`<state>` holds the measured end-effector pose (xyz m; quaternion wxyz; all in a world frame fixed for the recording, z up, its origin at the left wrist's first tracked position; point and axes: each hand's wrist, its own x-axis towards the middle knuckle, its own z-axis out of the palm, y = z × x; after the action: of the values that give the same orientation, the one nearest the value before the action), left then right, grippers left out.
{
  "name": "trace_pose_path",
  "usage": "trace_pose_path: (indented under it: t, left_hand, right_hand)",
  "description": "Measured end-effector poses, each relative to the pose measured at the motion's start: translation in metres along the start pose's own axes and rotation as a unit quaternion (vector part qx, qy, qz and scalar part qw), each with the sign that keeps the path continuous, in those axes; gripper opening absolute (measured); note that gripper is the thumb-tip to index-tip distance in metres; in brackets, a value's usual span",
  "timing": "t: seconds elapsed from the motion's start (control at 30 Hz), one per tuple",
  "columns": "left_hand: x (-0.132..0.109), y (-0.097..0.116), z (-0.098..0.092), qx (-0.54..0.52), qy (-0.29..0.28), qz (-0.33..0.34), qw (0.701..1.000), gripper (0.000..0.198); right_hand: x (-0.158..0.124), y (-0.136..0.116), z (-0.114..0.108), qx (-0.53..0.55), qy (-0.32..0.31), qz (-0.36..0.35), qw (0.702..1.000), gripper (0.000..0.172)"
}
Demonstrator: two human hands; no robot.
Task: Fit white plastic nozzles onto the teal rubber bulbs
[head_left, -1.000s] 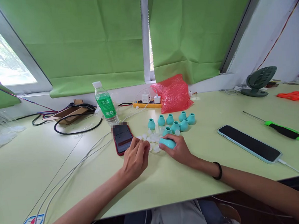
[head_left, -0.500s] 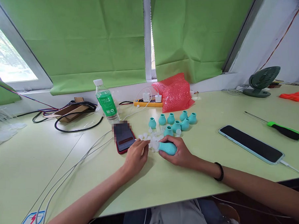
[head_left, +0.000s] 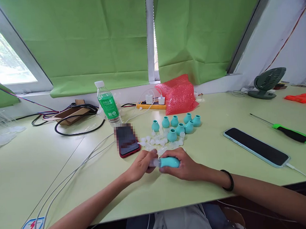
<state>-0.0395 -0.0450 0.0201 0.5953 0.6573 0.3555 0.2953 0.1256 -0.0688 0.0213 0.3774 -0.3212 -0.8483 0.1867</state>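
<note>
Near the table's front, my right hand (head_left: 184, 165) is wrapped round a turquoise rubber bulb (head_left: 169, 162), its mouth turned left. My left hand (head_left: 140, 165) pinches a small translucent plastic tube (head_left: 154, 162), whose right end meets the mouth of the bulb. Whether the tube sits inside the mouth I cannot tell. Just beyond my hands lies a loose pile of small white and clear plastic pieces (head_left: 158, 141). Several more turquoise bulbs (head_left: 180, 129) stand upright behind that pile.
A red-cased phone (head_left: 129, 152) lies left of the pile, before a water bottle (head_left: 109, 108). Farther back are a power strip (head_left: 155, 106) and red bubble wrap (head_left: 181, 96). On the right lie another phone (head_left: 256, 147) and a screwdriver (head_left: 292, 132); a fan (head_left: 267, 84) stands behind.
My left hand has taken a translucent tube from the pile and drawn it toward me. My right hand has lowered the bulb toward the table's front, and tube and bulb now meet.
</note>
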Motion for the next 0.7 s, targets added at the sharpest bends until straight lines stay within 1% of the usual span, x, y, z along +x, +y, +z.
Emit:
trace_pose_path:
  t: [0.07,0.1,0.13,0.2,0.27,0.33,0.4,0.47,0.53,0.6,0.7]
  left_hand:
    - [0.001,-0.001,0.001,-0.037,0.007,-0.001,0.999,0.047]
    - [0.002,-0.002,0.001,-0.044,0.019,0.006,0.999,0.047]
    - [0.002,-0.003,0.001,-0.043,0.035,0.015,0.998,0.047]
    - [0.002,-0.004,0.000,-0.026,0.065,0.034,0.997,0.048]
    - [0.000,-0.005,0.000,0.031,0.068,0.063,0.995,0.049]
    - [-0.001,-0.004,-0.001,0.116,0.058,0.093,0.987,0.043]
    - [-0.002,-0.004,-0.001,0.168,0.056,0.098,0.979,0.039]
    - [-0.003,-0.004,0.000,0.157,0.044,0.076,0.984,0.040]
    - [-0.003,-0.004,0.001,0.131,0.012,0.057,0.990,0.043]
    - [-0.004,-0.003,0.000,0.119,-0.019,0.049,0.991,0.045]
    - [-0.005,0.000,-0.001,0.106,-0.064,0.051,0.991,0.046]
  right_hand:
    - [-0.002,-0.007,-0.002,0.014,-0.025,-0.034,0.999,0.019]
    - [-0.002,-0.010,-0.002,0.020,-0.029,-0.038,0.999,0.019]
    - [-0.002,-0.011,-0.002,0.023,-0.025,-0.030,0.999,0.019]
    - [-0.002,-0.008,0.000,0.024,0.002,0.012,1.000,0.018]
    - [0.000,-0.002,0.002,0.031,0.023,0.060,0.997,0.019]
    - [0.003,0.005,0.004,0.049,0.025,0.099,0.994,0.022]
    - [0.005,0.008,0.004,0.077,0.009,0.120,0.990,0.024]
    - [0.005,0.007,0.004,0.100,-0.007,0.123,0.987,0.022]
    - [0.005,0.004,0.003,0.112,-0.019,0.118,0.986,0.020]
    - [0.005,0.000,0.002,0.125,-0.035,0.119,0.984,0.020]
    - [0.005,-0.002,0.000,0.175,-0.078,0.132,0.972,0.025]
